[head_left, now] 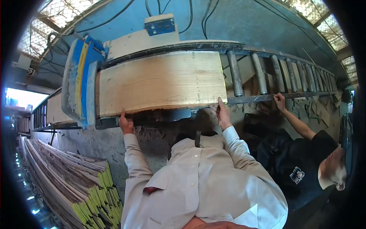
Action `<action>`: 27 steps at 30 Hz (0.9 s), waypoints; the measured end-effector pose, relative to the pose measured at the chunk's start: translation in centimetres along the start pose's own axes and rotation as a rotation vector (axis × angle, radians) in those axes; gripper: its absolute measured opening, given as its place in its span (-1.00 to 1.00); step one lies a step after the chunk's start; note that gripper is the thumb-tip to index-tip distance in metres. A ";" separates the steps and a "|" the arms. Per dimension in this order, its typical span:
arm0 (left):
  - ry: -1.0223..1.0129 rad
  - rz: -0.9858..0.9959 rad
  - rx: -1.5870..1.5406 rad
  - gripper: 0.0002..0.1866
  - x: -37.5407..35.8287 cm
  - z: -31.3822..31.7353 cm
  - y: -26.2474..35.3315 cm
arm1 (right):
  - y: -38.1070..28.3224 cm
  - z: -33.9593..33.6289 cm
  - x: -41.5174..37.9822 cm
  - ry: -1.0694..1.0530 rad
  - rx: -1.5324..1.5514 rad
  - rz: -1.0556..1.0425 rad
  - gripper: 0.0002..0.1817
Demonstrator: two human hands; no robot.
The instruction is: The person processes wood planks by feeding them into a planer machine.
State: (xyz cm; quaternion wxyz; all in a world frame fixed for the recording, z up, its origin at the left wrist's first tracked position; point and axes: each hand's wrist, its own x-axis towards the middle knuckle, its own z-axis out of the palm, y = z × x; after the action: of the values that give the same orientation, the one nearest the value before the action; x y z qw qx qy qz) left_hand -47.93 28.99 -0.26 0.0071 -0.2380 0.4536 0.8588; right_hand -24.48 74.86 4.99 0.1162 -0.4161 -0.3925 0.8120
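Note:
A wide, pale wooden board [164,82] lies on the roller conveyor, its left end at the blue machine housing [78,78] with a yellow stripe. Its near edge is rough and dark, and its right end is marked yellow-green. My left hand [126,123] grips the near edge close to the machine, one digit raised against the wood and the others curled. At the near right corner my right hand [222,114] holds the board, its thumb against the edge. The undersides of both grips are hidden.
Metal rollers [258,73] continue to the right. A co-worker's hand [280,102] rests on the conveyor rail. Stacked rough planks [72,179] with yellow-green ends lie at lower left. A blue control box [160,26] and cables are on the far side.

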 end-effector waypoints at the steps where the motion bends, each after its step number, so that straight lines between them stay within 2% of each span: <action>1: 0.019 -0.006 0.018 -0.67 -0.2 0.1 0.2 | 0.1 0.1 0.0 -0.007 0.002 -0.018 -0.42; 3: -0.002 -0.021 0.037 -0.68 -2.0 1.5 0.5 | 0.7 -1.3 -0.2 0.009 0.023 -0.024 -0.40; 5: -0.047 -0.065 0.059 -0.75 -3.0 2.4 -0.8 | 1.7 -2.0 0.4 0.096 0.237 -0.127 -0.46; 7: -0.015 -0.058 0.090 -0.78 -3.9 1.4 -2.1 | 0.2 -4.2 0.0 0.064 0.320 -0.019 -0.51; 9: 0.089 -0.019 0.098 -0.81 -5.6 3.4 -4.0 | -1.2 -6.2 0.8 0.057 0.374 0.023 -0.55; 10: 0.113 -0.017 0.078 -0.82 -6.4 4.5 -4.8 | -1.9 -7.9 2.0 0.128 0.318 -0.033 -0.59; 12: 0.008 -0.101 -0.022 -0.80 -9.6 7.0 -6.0 | -3.9 -10.6 2.5 0.144 0.426 -0.110 -0.66; 16: -0.010 -0.167 -0.089 -0.76 -16.0 13.1 -8.9 | -7.9 -17.1 3.8 0.252 0.360 -0.167 -0.62; 18: 0.073 -0.229 0.043 -0.76 -18.9 15.0 -10.4 | -9.1 -21.3 5.3 0.272 0.342 -0.172 -0.61; 20: 0.059 -0.228 -0.032 -0.77 -21.2 16.6 -12.9 | -11.2 -24.6 6.6 0.303 0.342 -0.213 -0.60; 21: -0.036 -0.204 0.058 -0.79 -21.9 17.4 -14.0 | -13.1 -24.9 6.2 0.301 0.360 -0.243 -0.60; 22: -0.293 0.115 0.935 -0.81 -23.1 17.2 -14.1 | -13.8 -25.4 6.5 0.229 0.387 -0.237 -0.59; 23: -0.412 0.311 1.309 -0.83 -24.6 18.2 -13.7 | -15.5 -24.2 5.3 0.190 0.430 -0.258 -0.57; 24: -0.477 0.248 1.362 -0.85 -26.0 19.9 -13.5 | -13.2 -27.6 7.2 0.288 -0.267 -0.592 -0.52; 25: -0.443 -0.126 0.643 -0.79 -24.8 20.0 -16.1 | -15.7 -26.2 6.9 0.325 0.106 -0.445 -0.52; 26: -0.236 -0.411 -0.083 -0.74 -23.9 20.1 -18.7 | -18.3 -24.7 6.5 0.409 0.507 -0.338 -0.51; 27: -0.264 -0.426 -0.070 -0.71 -23.0 19.5 -19.9 | -19.2 -24.2 6.3 0.518 0.513 -0.367 -0.53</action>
State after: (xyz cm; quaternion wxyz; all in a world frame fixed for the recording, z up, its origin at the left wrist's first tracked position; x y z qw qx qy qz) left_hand -30.82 60.66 3.09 0.2391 -0.2140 0.3584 0.8767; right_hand -12.51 104.02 7.03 0.4541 -0.4874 -0.2025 0.7179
